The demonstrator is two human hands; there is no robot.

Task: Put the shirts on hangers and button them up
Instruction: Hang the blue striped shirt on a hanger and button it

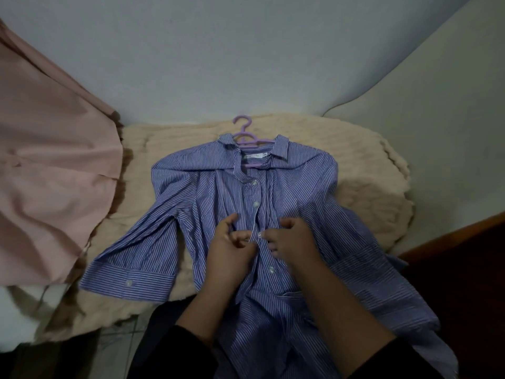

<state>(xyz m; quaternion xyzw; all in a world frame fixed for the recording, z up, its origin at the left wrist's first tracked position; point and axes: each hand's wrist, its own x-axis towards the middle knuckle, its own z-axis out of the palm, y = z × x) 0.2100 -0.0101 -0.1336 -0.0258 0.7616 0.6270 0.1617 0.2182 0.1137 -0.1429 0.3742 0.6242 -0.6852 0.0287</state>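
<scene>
A blue-and-white striped shirt (207, 192) lies face up on a cream fuzzy blanket, with a purple plastic hanger (244, 135) inside its collar and the hook pointing away from me. Two upper buttons look fastened. My left hand (232, 242) pinches the left edge of the placket at mid-chest. My right hand (292, 239) pinches the right edge beside a small white button (260, 235). Another button (271, 270) sits lower on the placket. The shirt's hem hangs over the blanket's edge toward me.
A pink garment (49, 170) hangs or lies at the left, overlapping the cream blanket (369, 192). A pale wall rises behind. A dark wooden edge (451, 236) shows at the right. Tiled floor appears at the bottom left.
</scene>
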